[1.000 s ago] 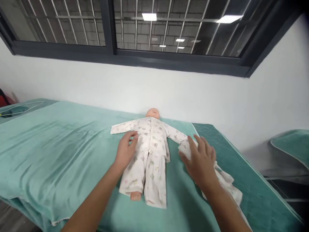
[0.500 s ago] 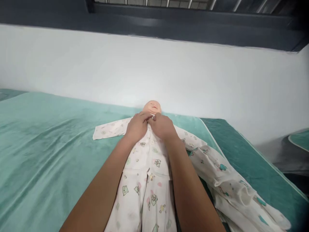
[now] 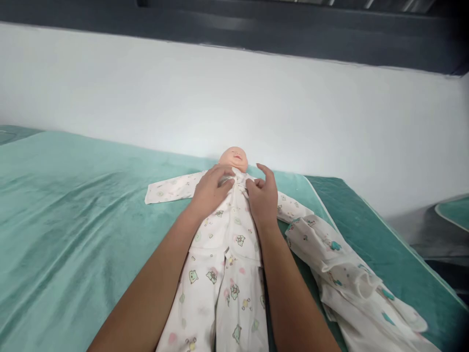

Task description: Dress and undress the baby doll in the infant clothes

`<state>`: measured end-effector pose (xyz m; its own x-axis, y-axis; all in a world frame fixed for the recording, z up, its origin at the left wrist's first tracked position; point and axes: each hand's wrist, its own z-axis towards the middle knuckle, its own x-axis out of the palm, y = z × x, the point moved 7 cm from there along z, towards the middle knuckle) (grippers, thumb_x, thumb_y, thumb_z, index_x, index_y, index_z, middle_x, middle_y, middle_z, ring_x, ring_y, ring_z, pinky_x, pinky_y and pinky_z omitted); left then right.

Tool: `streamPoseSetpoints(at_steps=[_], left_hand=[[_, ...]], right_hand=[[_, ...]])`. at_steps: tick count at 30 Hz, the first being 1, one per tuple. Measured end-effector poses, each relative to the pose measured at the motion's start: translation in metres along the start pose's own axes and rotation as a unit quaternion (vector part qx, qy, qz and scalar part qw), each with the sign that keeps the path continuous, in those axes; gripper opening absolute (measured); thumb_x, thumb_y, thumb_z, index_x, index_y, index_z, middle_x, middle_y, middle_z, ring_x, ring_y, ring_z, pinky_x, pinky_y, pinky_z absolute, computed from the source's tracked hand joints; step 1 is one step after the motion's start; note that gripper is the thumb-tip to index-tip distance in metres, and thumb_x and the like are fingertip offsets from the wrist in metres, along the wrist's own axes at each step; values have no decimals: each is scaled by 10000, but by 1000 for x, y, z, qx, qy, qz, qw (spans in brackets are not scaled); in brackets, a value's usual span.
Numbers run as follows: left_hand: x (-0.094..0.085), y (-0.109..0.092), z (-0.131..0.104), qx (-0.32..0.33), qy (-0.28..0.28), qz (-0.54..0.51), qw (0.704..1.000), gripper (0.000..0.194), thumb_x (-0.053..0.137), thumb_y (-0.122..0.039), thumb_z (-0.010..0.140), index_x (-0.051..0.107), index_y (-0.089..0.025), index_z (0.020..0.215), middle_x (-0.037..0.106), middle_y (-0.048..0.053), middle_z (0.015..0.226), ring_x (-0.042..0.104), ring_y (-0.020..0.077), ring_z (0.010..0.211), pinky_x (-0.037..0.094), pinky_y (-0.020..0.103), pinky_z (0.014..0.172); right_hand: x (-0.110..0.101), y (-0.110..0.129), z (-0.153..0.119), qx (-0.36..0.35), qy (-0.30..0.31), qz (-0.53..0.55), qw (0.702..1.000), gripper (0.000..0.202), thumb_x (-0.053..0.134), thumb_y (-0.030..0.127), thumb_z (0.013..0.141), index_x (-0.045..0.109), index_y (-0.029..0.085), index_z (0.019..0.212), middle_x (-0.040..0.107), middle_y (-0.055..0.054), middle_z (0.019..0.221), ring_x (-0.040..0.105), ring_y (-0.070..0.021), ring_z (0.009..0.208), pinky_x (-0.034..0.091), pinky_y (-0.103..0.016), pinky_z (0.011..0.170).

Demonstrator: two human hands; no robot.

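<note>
Baby doll (image 3: 234,159) is being kept flat on its back on the teal sheet (image 3: 73,205), head toward the white wall (image 3: 234,98). Its printed sleepsuit (image 3: 225,234) is being pinched at the collar, just below the chin: left hand (image 3: 210,190) is being pressed on the left chest panel, fingers together on the fabric; right hand (image 3: 262,198) is being held on the other panel, thumb and forefinger on the cloth, remaining fingers lifted apart. A spare printed garment (image 3: 344,274) is lying crumpled just right of the doll.
</note>
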<state>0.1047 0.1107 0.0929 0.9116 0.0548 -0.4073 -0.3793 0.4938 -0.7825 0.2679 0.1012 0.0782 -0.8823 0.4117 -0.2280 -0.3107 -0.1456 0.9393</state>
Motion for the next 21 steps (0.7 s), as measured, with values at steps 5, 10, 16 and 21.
streamPoseSetpoints(at_steps=[5,10,16,21], left_hand=[[-1,-9,-17,4,21,41,999,213,522,-207,917,710,-262,1001,659,1,1292,531,203,1283,381,392,1132],[-3,-6,-23,-7,17,27,999,209,548,-244,918,717,-266,1040,646,9,1323,523,207,1296,395,393,1134],[-3,-8,-21,-9,15,22,1000,173,569,-248,912,720,-261,994,661,11,1290,539,207,1277,424,375,1098],[-3,-12,-21,3,18,37,999,219,537,-229,927,728,-272,1026,667,6,1280,544,203,1274,403,380,1118]], right_hand=[[-2,1,-37,-33,42,20,998,262,568,332,831,701,210,1021,612,-21,910,526,-151,790,450,-289,765],[3,2,-37,-51,85,19,995,300,628,325,807,665,216,1084,577,-19,952,498,-136,789,451,-284,798],[7,-1,-28,-17,108,28,994,196,623,353,819,624,218,962,472,39,750,440,-122,684,404,-264,686],[5,-3,-29,-30,88,62,994,157,614,345,825,612,220,920,487,32,749,437,-129,706,392,-258,676]])
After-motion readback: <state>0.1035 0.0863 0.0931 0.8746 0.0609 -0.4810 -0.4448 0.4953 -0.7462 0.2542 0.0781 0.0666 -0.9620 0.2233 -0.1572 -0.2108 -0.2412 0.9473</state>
